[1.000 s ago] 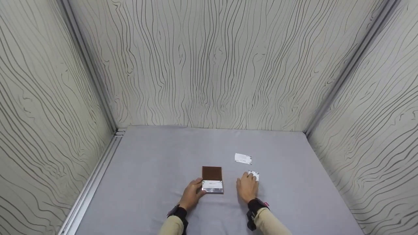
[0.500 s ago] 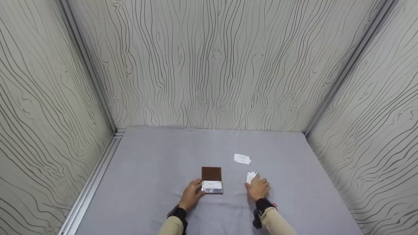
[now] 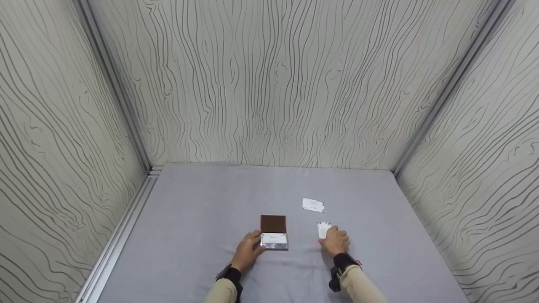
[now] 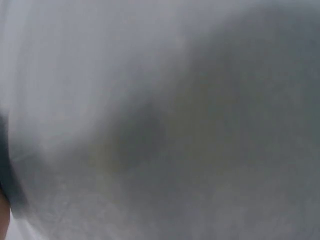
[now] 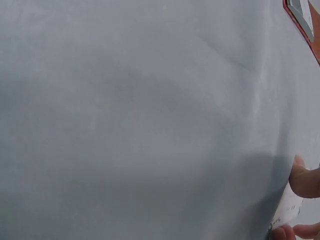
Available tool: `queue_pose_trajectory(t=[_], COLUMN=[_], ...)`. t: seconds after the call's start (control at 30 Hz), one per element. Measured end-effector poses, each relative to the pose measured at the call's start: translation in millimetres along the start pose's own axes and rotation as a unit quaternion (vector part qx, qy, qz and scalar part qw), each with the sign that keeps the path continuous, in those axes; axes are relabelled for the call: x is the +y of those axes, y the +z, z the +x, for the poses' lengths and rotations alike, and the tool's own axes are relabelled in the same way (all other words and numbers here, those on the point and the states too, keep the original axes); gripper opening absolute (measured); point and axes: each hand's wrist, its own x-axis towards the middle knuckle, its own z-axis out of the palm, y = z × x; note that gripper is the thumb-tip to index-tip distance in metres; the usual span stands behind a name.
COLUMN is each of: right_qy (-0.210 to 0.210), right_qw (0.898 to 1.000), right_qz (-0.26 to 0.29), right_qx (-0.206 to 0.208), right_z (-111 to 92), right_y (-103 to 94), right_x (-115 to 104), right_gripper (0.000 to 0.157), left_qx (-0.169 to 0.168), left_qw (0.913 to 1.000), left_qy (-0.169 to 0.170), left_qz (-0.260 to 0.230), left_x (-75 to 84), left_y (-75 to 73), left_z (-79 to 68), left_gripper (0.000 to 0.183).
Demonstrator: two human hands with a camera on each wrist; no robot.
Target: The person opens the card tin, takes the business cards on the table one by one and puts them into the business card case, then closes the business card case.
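Note:
An opened card holder (image 3: 273,224), brown in its far half, lies on the cloth in the head view, with a white printed card (image 3: 274,238) in its near half. My left hand (image 3: 246,251) holds the holder's left side, thumb at the near corner and fingers along the edge. To the right, my right hand (image 3: 335,242) grips another white card (image 3: 323,229) by its edges, covering its near right part. In the right wrist view the thumb (image 5: 306,181) and fingertips show on opposite edges of this card (image 5: 288,207). The left wrist view shows mostly blurred cloth.
One more white card (image 3: 313,205) lies flat on the grey cloth (image 3: 210,198), beyond the right hand. Wood-grain panels (image 3: 269,84) enclose the table at the back and sides. A metal rail (image 3: 113,244) runs along the left edge.
My right hand has moved to the right and now holds the card from its right side. The card has shifted slightly left and nearer. My left hand and the card holder stay put.

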Motion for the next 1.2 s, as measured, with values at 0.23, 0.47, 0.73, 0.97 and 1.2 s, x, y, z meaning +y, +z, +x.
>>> queue_pose_trajectory(t=[0.23, 0.47, 0.73, 0.97, 1.2], right_qy=[-0.013, -0.09, -0.154, -0.235, -0.295], right_qw=[1.0, 0.994, 0.977, 0.956, 0.937], right_qz=[0.014, 0.036, 0.072, 0.097, 0.129], right_qx=[-0.002, 0.055, 0.127, 0.144, 0.134], right_z=[6, 8, 4, -3, -9], right_y=[-1.6, 0.6, 4.0, 9.6, 15.1], right_x=[7, 6, -16, -37, -57], right_gripper=[0.054, 0.037, 0.024, 0.025, 0.02], left_qx=[0.005, 0.002, 0.011, 0.006, 0.003], left_qw=[0.9999, 1.0, 0.9991, 0.9996, 0.9997], left_qy=[0.011, 0.005, 0.04, 0.028, 0.023], left_qz=[0.004, 0.003, 0.013, 0.004, 0.001], left_x=[-0.7, 0.1, 3.5, 3.8, 3.8], left_y=[0.3, -0.7, -4.0, -3.4, -3.0], left_z=[-0.5, -0.8, -1.4, -1.9, -1.4], left_gripper=[0.044, 0.045, 0.043, 0.043, 0.044])
